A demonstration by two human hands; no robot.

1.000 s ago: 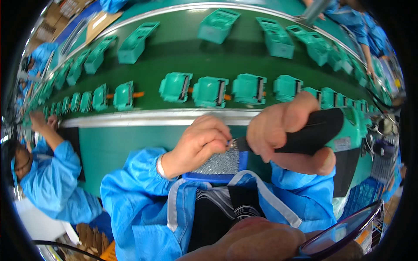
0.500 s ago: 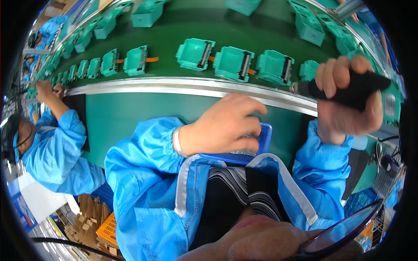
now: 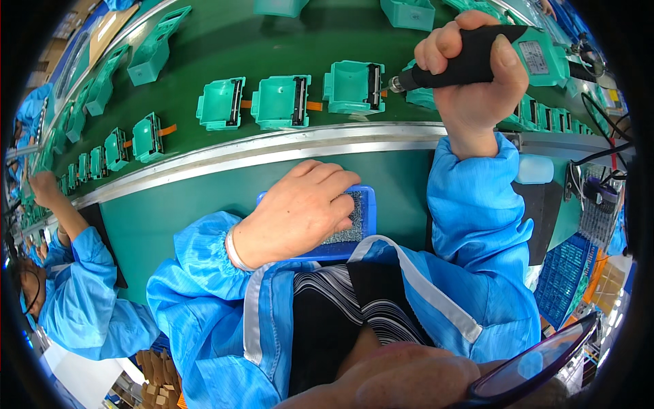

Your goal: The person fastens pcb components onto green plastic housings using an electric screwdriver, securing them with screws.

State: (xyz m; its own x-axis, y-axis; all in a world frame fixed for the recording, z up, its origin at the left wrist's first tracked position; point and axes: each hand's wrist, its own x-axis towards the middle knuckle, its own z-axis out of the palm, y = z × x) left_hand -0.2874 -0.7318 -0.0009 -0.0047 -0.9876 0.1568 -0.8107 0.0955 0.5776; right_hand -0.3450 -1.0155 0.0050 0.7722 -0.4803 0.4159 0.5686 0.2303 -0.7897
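Observation:
My right hand (image 3: 477, 85) is wrapped around the black grip of an electric screwdriver (image 3: 538, 58), which has a teal rear body with a pale label. The tool lies nearly level, its metal nose pointing left. Its thin bit ends beside the black strip on a teal plastic housing (image 3: 349, 85); whether they touch, I cannot tell. Palm down, my left hand (image 3: 296, 211) rests over a blue tray (image 3: 368, 211) full of small metal screws (image 3: 346, 228). Its fingers are bent together into the tray. The fingertips are hidden, so anything pinched there does not show.
A row of similar teal housings (image 3: 279, 102), some with orange ribbon cables, lines the green belt (image 3: 225, 58). More teal parts stand farther back. A metal rail (image 3: 272, 146) separates belt and bench. Another person (image 3: 82, 273) works at the left. Black cables hang at the right.
My right hand has brought the screwdriver left and up over the belt, beside a housing. My left hand has shifted left over the tray. The housings have moved left.

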